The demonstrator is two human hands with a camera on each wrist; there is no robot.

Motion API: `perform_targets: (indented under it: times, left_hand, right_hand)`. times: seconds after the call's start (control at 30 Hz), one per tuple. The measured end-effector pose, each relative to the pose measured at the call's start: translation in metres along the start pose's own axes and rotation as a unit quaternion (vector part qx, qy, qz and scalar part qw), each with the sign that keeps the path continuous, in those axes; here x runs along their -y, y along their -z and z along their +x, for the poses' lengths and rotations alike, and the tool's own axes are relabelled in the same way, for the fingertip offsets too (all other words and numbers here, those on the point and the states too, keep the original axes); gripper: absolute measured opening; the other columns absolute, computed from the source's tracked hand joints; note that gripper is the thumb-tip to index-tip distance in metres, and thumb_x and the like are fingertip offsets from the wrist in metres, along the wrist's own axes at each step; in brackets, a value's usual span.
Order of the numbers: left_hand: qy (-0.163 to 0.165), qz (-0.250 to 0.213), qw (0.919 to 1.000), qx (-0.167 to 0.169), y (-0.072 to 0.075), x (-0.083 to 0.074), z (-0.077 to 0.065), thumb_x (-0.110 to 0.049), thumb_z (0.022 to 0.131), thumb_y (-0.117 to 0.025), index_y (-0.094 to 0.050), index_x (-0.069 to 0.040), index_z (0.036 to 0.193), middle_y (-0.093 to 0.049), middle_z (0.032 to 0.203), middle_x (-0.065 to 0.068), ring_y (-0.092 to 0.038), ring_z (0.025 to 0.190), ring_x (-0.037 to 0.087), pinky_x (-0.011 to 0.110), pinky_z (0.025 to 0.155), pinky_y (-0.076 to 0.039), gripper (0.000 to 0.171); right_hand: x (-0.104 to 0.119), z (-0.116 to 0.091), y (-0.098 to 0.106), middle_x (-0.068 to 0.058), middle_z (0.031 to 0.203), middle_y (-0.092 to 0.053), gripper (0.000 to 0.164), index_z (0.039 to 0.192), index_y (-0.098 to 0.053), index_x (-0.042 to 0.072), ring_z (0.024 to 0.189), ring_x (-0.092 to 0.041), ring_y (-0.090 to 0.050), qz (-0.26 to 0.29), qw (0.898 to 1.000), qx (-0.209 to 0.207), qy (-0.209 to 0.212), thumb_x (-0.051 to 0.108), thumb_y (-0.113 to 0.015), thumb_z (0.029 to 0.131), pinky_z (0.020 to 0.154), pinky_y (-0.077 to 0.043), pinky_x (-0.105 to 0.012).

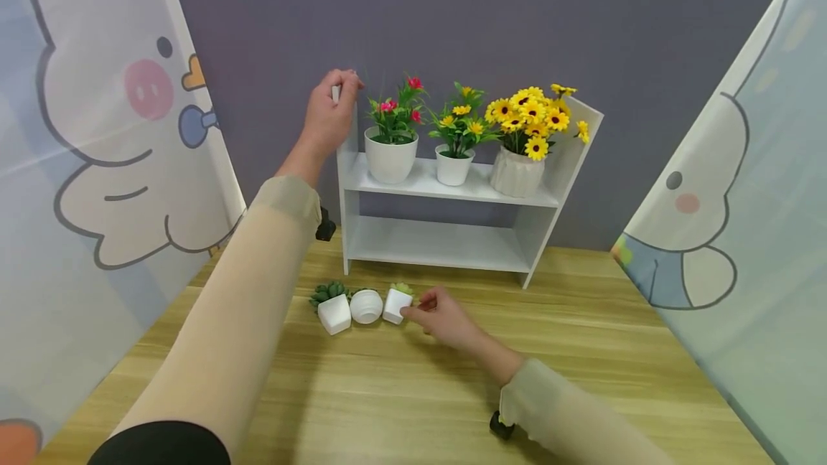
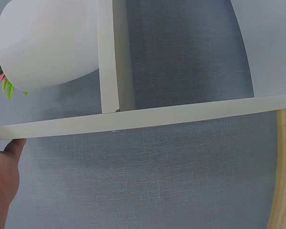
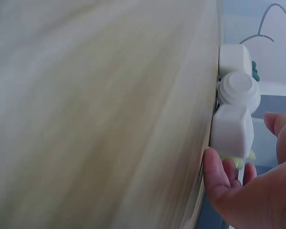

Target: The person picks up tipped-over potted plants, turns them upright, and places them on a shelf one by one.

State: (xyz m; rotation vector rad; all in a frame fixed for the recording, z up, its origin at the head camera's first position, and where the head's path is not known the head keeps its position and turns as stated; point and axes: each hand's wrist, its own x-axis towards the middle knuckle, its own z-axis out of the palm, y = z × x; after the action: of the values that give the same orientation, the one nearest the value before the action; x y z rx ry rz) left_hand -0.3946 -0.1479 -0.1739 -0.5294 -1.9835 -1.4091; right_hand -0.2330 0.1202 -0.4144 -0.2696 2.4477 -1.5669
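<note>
My left hand [image 1: 328, 112] grips the top of the left side panel of a white two-tier shelf [image 1: 439, 242]; in the left wrist view the thumb lies against the panel's edge [image 2: 148, 117]. Low over the table, my right hand [image 1: 450, 320] has its fingers loosely bent beside a white square pot [image 1: 395, 306] with a pale green succulent. Its fingertips [image 3: 213, 160] are right at that pot's end, the thumb held apart. Left of it lie a round ribbed white pot [image 1: 366, 307] and another square pot [image 1: 334, 314] with a dark green succulent, all tipped on their sides.
On the upper shelf board stand a white pot [image 1: 390, 158] of red flowers, a smaller pot [image 1: 454, 166] of yellow flowers and a ridged pot [image 1: 517, 174] of sunflowers. Cartoon-printed sheets [image 1: 704, 235] flank the wooden table [image 1: 388, 393], with a grey wall [image 1: 452, 13] behind.
</note>
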Motion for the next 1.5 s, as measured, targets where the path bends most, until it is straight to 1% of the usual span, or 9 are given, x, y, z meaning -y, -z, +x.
perform_targets:
  times: [0.13,0.23,0.4,0.53,0.7,0.9,1.17,1.33,1.5]
  left_hand:
    - [-0.005,-0.002,1.0,-0.004,0.0,-0.001,0.001,-0.036,0.117,-0.05,-0.061,-0.004,0.104,-0.063,0.151,0.014,-0.046,0.159,0.014,0.029,0.131,-0.034,0.036]
    - [-0.004,-0.002,1.0,-0.005,0.0,-0.001,0.002,-0.037,0.117,-0.051,-0.061,-0.01,0.102,-0.062,0.152,0.014,-0.046,0.159,0.013,0.028,0.13,-0.034,0.033]
    - [-0.002,-0.006,1.0,-0.007,0.0,-0.001,0.002,-0.037,0.117,-0.051,-0.062,-0.006,0.105,-0.062,0.153,0.014,-0.046,0.159,0.013,0.028,0.13,-0.034,0.035]
    - [0.0,-0.004,1.0,-0.004,0.0,-0.001,0.001,-0.037,0.117,-0.051,-0.062,-0.002,0.109,-0.062,0.153,0.015,-0.045,0.159,0.013,0.029,0.131,-0.034,0.037]
    - [0.001,-0.002,1.0,-0.004,-0.001,-0.001,0.002,-0.037,0.117,-0.051,-0.063,-0.003,0.111,-0.063,0.152,0.014,-0.045,0.159,0.012,0.029,0.13,-0.034,0.037]
    - [0.004,0.009,0.9999,-0.004,0.0,-0.001,0.002,-0.038,0.117,-0.05,-0.064,0.0,0.12,-0.062,0.154,0.012,-0.045,0.159,0.011,0.028,0.13,-0.034,0.041]
    - [0.004,-0.002,1.0,-0.007,-0.001,-0.003,0.002,-0.037,0.117,-0.05,-0.063,-0.001,0.115,-0.064,0.145,0.013,-0.045,0.159,0.011,0.028,0.13,-0.035,0.038]
    - [0.008,0.002,1.0,-0.006,-0.001,-0.003,0.002,-0.039,0.117,-0.05,-0.063,-0.002,0.115,-0.062,0.152,0.012,-0.044,0.159,0.009,0.028,0.13,-0.035,0.039]
    - [-0.003,0.005,0.9999,-0.01,-0.001,0.0,0.003,-0.037,0.117,-0.05,-0.064,0.002,0.12,-0.065,0.139,0.015,-0.046,0.158,0.011,0.027,0.129,-0.036,0.042]
  right_hand:
    - [0.005,0.003,-0.008,-0.014,0.112,-0.064,0.059,0.122,-0.053,-0.001,0.09,-0.021,-0.061,-0.031,0.999,-0.014,0.004,0.042,-0.086,0.097,0.072,-0.054,-0.031]
    - [0.007,0.007,-0.014,-0.009,0.104,-0.062,0.058,0.115,-0.055,0.001,0.085,-0.02,-0.056,-0.068,0.997,-0.038,0.003,0.046,-0.087,0.095,0.069,-0.049,-0.03]
    - [0.011,0.015,-0.023,-0.005,0.087,-0.06,0.053,0.101,-0.056,0.003,0.074,-0.017,-0.051,-0.1,0.993,-0.059,0.004,0.046,-0.087,0.095,0.062,-0.043,-0.029]
    - [0.012,0.019,-0.027,-0.005,0.086,-0.063,0.052,0.097,-0.055,0.005,0.072,-0.016,-0.052,-0.114,0.991,-0.063,-0.007,0.045,-0.088,0.095,0.061,-0.043,-0.028]
    - [0.013,0.021,-0.028,-0.009,0.09,-0.066,0.053,0.1,-0.056,0.002,0.075,-0.018,-0.055,-0.12,0.991,-0.062,-0.018,0.042,-0.09,0.092,0.062,-0.045,-0.028]
    - [0.013,0.021,-0.026,-0.011,0.096,-0.067,0.054,0.107,-0.055,0.0,0.079,-0.02,-0.058,-0.117,0.991,-0.063,-0.022,0.036,-0.092,0.09,0.065,-0.047,-0.028]
    - [0.011,0.021,-0.019,-0.013,0.104,-0.069,0.05,0.112,-0.057,-0.001,0.087,-0.021,-0.062,-0.114,0.991,-0.064,-0.022,0.029,-0.09,0.09,0.07,-0.051,-0.029]
    - [0.009,0.021,-0.017,-0.016,0.111,-0.071,0.053,0.122,-0.053,0.0,0.091,-0.022,-0.065,-0.11,0.991,-0.065,-0.035,0.026,-0.088,0.091,0.071,-0.054,-0.029]
    - [0.007,0.021,-0.014,-0.018,0.113,-0.071,0.055,0.126,-0.052,-0.001,0.093,-0.022,-0.066,-0.11,0.991,-0.07,-0.035,0.024,-0.087,0.091,0.071,-0.054,-0.028]
